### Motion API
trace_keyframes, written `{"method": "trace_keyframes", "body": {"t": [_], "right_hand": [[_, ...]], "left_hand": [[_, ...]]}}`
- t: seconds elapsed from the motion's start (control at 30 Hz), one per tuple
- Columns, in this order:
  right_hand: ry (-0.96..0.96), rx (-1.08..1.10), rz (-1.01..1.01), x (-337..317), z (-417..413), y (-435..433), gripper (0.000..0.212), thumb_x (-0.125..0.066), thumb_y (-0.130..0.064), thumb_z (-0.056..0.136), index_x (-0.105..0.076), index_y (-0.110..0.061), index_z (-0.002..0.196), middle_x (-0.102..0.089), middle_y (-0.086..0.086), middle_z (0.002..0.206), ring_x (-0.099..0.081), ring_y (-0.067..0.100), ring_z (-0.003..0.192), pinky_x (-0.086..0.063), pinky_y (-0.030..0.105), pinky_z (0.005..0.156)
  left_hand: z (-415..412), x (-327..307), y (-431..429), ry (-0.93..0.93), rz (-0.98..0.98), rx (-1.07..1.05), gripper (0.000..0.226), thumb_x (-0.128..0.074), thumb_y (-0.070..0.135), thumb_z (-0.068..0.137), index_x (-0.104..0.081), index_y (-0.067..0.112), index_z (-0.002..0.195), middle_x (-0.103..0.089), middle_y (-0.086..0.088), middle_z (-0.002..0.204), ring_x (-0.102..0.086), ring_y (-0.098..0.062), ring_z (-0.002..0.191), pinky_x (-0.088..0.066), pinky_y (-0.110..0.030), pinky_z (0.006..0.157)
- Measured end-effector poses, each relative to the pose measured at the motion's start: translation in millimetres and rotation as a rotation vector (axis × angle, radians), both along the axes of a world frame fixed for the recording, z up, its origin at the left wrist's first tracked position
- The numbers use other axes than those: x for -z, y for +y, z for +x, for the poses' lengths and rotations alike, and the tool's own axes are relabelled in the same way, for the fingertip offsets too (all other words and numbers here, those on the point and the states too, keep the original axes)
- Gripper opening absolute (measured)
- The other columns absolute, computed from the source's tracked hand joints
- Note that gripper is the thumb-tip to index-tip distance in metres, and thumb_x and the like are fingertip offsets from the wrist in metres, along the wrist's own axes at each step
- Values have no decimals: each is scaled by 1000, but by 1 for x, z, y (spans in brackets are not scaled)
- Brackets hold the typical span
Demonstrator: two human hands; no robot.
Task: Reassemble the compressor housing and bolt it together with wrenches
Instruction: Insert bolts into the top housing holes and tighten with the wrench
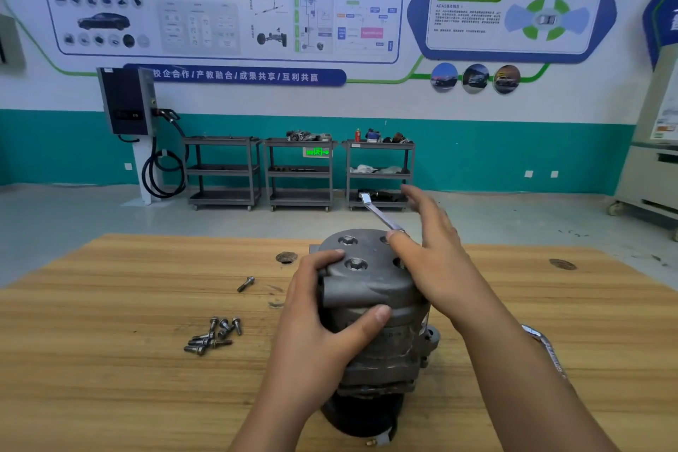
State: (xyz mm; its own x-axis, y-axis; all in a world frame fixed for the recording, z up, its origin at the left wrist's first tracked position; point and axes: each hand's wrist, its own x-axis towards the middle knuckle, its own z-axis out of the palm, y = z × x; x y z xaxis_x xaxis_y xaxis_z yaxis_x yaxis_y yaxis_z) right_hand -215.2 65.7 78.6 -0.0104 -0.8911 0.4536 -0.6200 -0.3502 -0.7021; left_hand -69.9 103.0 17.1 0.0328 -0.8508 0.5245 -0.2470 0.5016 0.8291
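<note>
A grey metal compressor (378, 308) stands upright on the wooden table (110, 305). Its top cover shows two seated bolts (355, 263). My left hand (323, 327) wraps around the compressor's left side, thumb on the front and fingers on the cover's edge. My right hand (433, 253) rests on the cover's far right edge, where a silver wrench (379, 212) sticks up and away from a bolt. My thumb and forefinger pinch the wrench near its head while the other fingers are spread.
Several loose bolts (212, 336) lie in a heap on the table to the left. A single bolt (245, 283) lies further back. Three grey shelf carts (299, 172) stand against the far wall beside a charger unit (126, 101).
</note>
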Motion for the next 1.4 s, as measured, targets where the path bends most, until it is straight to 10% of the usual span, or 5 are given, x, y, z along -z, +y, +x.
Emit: {"method": "trace_keyframes", "body": {"t": [0.27,0.57,0.83,1.2,1.4], "right_hand": [[239,-103,-118,-5,-20,-6,45,-18,-53,92,-55,-44,115,-44,-27,132,-14,5,140,-5,41,113],[349,-48,-131,-19,-51,0,18,-45,-44,89,-61,-47,95,-49,-21,94,-38,9,108,-17,47,108],[616,292,-138,-13,-70,35,68,-16,-71,68,-57,-45,115,-53,-24,98,-45,10,115,-7,43,109],[-352,53,-564,36,-66,74,13,-69,-27,70,-66,-38,75,-64,-9,69,-60,8,56,-46,9,53],[-269,-125,-583,43,-34,74,16,-60,-51,81,-66,-38,90,-65,-13,76,-63,9,66,-47,16,60]], "left_hand": [[3,1,-1,25,1,13,60,-77,49,55,-44,57,106,-54,30,109,-58,4,99,-52,-30,86],[2,0,0,25,10,15,59,-75,51,55,-43,59,104,-51,37,105,-56,10,94,-51,-25,81],[3,0,0,27,13,13,62,-71,59,49,-43,56,105,-53,31,107,-56,5,98,-51,-31,86],[2,0,0,19,-4,-17,60,-72,57,50,-43,58,103,-50,36,105,-53,11,97,-43,-7,74],[0,-1,0,13,8,-12,58,-75,50,54,-43,59,102,-55,27,107,-56,8,96,-47,-16,78]]}}
